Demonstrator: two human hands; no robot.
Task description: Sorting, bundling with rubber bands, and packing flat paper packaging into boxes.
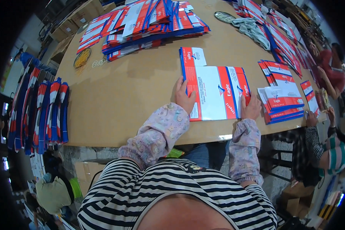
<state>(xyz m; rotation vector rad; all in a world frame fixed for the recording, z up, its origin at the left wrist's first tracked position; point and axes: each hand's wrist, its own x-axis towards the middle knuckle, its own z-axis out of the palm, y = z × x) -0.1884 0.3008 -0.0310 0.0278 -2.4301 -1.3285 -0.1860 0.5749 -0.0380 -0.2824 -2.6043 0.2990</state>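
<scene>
A flat carton [212, 96] lies near the front edge of the bench [103, 107], smooth card in white, red and blue, with bold lettering [229, 90] and a small pointed emblem [221, 90]. The left hand [185, 96] grips its left edge, the right hand [251, 108] its right, thumbs on its face. Matching stacks [283, 97] stand to the right; a crumpled, pale cloth [251, 30] lies beyond.

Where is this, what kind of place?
Probably a packing workshop: a big table holds piles of flat red, white and blue packaging, cardboard boxes stand beyond, and other people are nearby.
</scene>
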